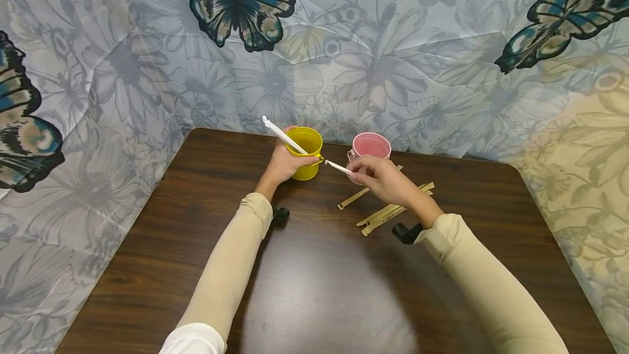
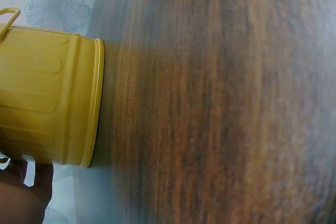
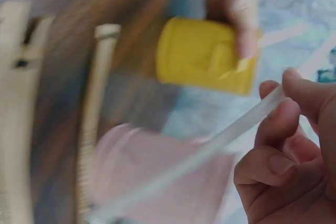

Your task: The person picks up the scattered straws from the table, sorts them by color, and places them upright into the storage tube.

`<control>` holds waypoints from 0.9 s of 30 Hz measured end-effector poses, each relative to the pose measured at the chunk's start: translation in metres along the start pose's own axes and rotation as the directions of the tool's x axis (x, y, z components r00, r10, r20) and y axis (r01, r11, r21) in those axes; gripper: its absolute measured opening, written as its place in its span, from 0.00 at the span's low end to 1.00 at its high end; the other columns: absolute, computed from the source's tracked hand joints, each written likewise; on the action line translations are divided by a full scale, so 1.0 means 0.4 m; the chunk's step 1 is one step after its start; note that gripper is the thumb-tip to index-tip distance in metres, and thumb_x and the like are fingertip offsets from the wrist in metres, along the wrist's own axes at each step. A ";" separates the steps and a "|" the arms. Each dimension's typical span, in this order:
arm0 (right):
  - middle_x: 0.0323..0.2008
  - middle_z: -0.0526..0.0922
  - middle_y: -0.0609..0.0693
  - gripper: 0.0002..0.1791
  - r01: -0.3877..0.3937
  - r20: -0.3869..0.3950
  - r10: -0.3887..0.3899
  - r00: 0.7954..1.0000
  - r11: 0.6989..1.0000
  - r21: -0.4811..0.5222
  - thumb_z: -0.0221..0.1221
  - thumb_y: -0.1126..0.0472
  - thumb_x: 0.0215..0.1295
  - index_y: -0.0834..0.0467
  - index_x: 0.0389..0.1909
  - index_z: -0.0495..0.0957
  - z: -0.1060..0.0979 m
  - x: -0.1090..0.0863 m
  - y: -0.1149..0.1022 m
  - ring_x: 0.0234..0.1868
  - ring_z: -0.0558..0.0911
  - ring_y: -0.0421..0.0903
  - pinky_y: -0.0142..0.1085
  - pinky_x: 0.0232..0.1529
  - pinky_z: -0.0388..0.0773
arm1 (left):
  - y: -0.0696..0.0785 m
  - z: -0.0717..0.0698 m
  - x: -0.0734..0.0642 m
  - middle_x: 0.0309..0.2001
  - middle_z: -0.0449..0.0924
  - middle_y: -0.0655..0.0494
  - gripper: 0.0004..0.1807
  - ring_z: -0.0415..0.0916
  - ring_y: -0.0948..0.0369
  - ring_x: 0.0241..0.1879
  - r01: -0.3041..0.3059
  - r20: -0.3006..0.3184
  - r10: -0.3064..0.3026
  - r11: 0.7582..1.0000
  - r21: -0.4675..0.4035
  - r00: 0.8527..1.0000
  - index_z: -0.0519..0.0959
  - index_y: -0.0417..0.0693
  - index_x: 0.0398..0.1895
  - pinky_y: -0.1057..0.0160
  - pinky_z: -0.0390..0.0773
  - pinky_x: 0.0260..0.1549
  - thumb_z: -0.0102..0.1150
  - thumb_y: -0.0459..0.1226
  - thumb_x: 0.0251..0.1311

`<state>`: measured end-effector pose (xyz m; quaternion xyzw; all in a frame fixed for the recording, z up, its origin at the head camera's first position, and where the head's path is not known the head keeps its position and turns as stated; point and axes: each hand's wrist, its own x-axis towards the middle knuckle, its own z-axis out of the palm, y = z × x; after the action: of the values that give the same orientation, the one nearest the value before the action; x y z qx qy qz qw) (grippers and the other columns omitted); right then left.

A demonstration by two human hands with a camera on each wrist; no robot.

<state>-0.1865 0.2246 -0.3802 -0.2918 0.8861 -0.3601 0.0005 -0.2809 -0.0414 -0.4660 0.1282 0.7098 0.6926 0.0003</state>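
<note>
My left hand (image 1: 284, 164) grips a small yellow bucket (image 1: 306, 173) by its side, thumb along the rim near a side handle. Leaning in that bucket is a thick white crochet hook (image 1: 284, 135), hooked end up. Between thumb and fingers, my right hand (image 1: 385, 179) pinches a thinner white crochet hook (image 1: 339, 167); in the head view its tip points toward the yellow bucket. A pink bucket (image 1: 371, 145) stands just behind my right hand, which hides part of it. In the right wrist view, the thin crochet hook (image 3: 210, 148) crosses in front of the pink bucket (image 3: 152, 177).
Several flat, light wooden strips (image 1: 383, 218) with notched ends lie on the dark wooden table (image 1: 196, 223), below and beside my right hand. A butterfly-patterned cloth (image 1: 344, 42) hangs behind the table's far edge.
</note>
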 end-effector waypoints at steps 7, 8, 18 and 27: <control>0.32 0.83 0.49 0.07 0.010 -0.057 -0.005 0.998 0.996 0.086 0.63 0.60 0.71 0.56 0.46 0.82 -0.038 0.092 -0.116 0.19 0.70 0.39 0.30 0.21 0.66 | -0.002 -0.005 -0.005 0.66 0.73 0.43 0.59 0.73 0.49 0.63 0.002 -0.006 -0.002 1.000 0.031 1.000 0.52 0.46 0.77 0.53 0.71 0.68 0.81 0.30 0.44; 0.30 0.82 0.50 0.07 0.007 -0.059 0.000 0.998 0.994 0.106 0.63 0.59 0.72 0.56 0.47 0.81 -0.040 0.105 -0.131 0.18 0.69 0.40 0.30 0.21 0.66 | -0.003 -0.007 -0.007 0.65 0.74 0.43 0.58 0.73 0.49 0.63 0.001 -0.009 -0.001 0.999 0.039 1.000 0.53 0.46 0.77 0.53 0.72 0.68 0.81 0.30 0.44; 0.42 0.81 0.51 0.09 0.027 -0.118 -0.001 0.993 0.975 0.222 0.62 0.60 0.72 0.57 0.48 0.77 -0.042 0.232 -0.210 0.18 0.70 0.41 0.30 0.20 0.67 | 0.046 -0.011 -0.010 0.59 0.78 0.38 0.50 0.77 0.44 0.57 -0.097 0.073 0.091 0.992 0.077 0.993 0.61 0.38 0.70 0.51 0.77 0.61 0.81 0.30 0.45; 0.42 0.81 0.50 0.09 0.012 -0.139 0.029 0.990 0.960 0.281 0.63 0.62 0.71 0.58 0.47 0.78 0.018 0.317 -0.178 0.20 0.73 0.40 0.29 0.25 0.72 | 0.085 -0.014 -0.018 0.56 0.79 0.39 0.44 0.78 0.45 0.54 -0.091 0.107 0.082 0.992 0.084 0.991 0.67 0.39 0.66 0.57 0.79 0.57 0.80 0.28 0.44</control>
<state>-0.2533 0.1138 -0.3135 -0.2585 0.8251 -0.5021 -0.0196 -0.2688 -0.0481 -0.4337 0.1943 0.7326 0.6524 0.0015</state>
